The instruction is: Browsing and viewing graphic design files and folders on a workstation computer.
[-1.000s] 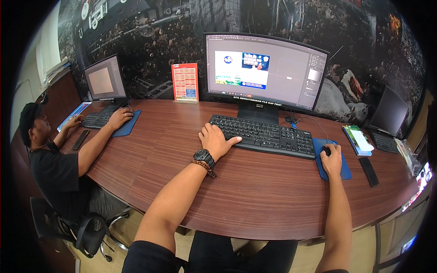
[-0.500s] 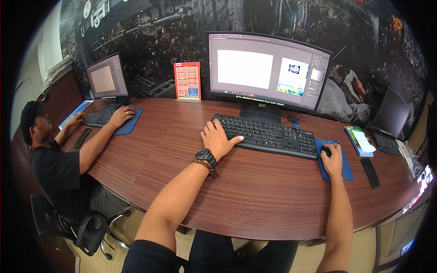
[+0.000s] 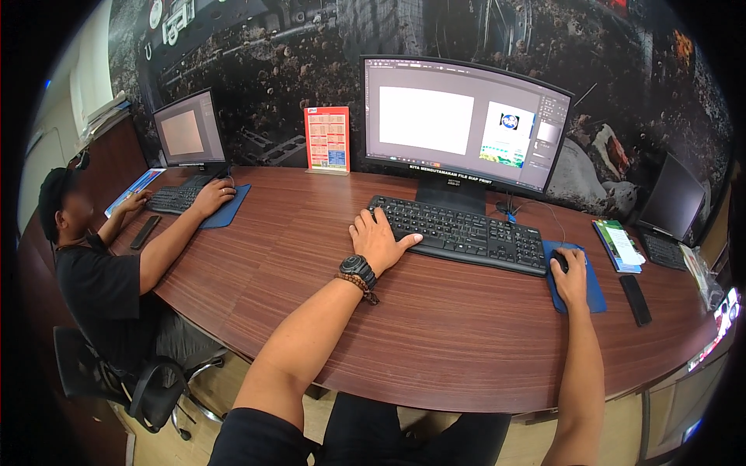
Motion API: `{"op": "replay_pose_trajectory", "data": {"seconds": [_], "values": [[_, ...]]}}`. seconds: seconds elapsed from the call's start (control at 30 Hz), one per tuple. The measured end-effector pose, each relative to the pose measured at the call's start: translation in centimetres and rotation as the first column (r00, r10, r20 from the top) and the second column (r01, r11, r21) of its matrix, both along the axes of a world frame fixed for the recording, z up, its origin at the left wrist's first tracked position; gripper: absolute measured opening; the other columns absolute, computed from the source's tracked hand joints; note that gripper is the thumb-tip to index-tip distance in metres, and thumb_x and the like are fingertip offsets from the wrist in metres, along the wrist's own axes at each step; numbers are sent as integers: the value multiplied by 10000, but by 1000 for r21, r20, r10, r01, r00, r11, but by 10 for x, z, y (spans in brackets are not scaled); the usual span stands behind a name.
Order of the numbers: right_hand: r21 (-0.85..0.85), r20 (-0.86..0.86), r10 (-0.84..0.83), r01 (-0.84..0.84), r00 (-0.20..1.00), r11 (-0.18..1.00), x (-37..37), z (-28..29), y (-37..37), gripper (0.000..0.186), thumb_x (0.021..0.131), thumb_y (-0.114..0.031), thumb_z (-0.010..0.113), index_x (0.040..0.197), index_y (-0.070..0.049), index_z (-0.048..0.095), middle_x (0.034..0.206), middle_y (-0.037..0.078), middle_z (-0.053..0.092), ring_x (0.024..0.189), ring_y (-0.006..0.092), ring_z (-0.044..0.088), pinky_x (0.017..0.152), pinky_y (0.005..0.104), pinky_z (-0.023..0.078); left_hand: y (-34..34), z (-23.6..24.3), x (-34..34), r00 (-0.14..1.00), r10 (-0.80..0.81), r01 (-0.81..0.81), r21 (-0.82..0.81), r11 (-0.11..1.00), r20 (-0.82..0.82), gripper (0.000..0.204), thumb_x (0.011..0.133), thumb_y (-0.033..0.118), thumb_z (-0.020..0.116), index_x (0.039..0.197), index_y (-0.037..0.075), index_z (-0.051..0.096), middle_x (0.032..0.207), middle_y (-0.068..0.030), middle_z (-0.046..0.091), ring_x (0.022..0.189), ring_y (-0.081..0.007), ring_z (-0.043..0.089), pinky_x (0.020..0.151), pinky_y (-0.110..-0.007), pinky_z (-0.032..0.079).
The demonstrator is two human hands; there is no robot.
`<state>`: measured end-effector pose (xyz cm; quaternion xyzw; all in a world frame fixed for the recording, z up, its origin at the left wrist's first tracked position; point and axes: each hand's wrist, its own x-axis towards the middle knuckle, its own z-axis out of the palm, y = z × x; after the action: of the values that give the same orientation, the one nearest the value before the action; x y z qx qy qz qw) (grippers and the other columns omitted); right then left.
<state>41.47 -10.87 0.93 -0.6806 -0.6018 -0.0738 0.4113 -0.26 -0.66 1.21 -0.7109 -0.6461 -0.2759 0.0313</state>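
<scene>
My left hand (image 3: 378,242) rests with spread fingers on the left end of a black keyboard (image 3: 466,233), the thumb stretched along its front edge. A black watch and a beaded bracelet circle that wrist. On a blue mouse pad (image 3: 590,293) to the right, my right hand (image 3: 572,278) is curled over a black computer mouse (image 3: 558,261), which it partly hides. Behind the keyboard stands a wide monitor (image 3: 426,116). Its screen shows a blank white page beside a smaller page with a round blue emblem and a green lower border.
A red and white sign (image 3: 328,140) stands left of the monitor. Booklets (image 3: 619,247), a black phone (image 3: 635,300) and another monitor (image 3: 673,196) are at the right of the brown desk (image 3: 311,256). At the left, a seated person (image 3: 101,268) uses another keyboard and monitor.
The whole view has shifted slightly, so things sit a little farther right. Both hands keep their places on the keyboard and mouse.
</scene>
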Motion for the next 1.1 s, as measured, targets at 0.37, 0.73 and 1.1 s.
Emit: {"op": "replay_pose_trajectory", "data": {"seconds": [0.37, 0.73, 1.1], "values": [[-26, -21, -17, 16, 1000, 1000, -4, 3, -2, 335, 867, -186, 681, 1152, -11, 675, 1195, 196, 553, 1133, 378, 568, 988, 429, 455, 1, -4, -1, 1000, -12, 12, 12, 1000, 9, 1068, 799, 762, 629, 1378, -112, 421, 1341, -316, 423, 1285, -457, 392, 1088, -552, 315], [1, 25, -35, 35, 999, 999, -6, 5, -4, 304, 819, -155, 670, 1088, -13, 659, 1142, 178, 572, 1084, 375, 583, 948, 436, 471, 1, -4, 0, 1000, -9, 9, 8, 1000, -4, 1054, 810, 758, 617, 1392, -99, 423, 1344, -313, 429, 1288, -453, 391, 1087, -554, 313], [23, 38, -21, 20, 999, 1000, -3, 2, -2, 301, 810, -144, 668, 1082, -16, 662, 1121, 167, 580, 1064, 369, 591, 934, 425, 476, 2, -5, 0, 1000, -13, 13, 25, 1000, -10, 1042, 815, 762, 606, 1382, -96, 446, 1320, -303, 445, 1274, -449, 401, 1076, -560, 317]]}}
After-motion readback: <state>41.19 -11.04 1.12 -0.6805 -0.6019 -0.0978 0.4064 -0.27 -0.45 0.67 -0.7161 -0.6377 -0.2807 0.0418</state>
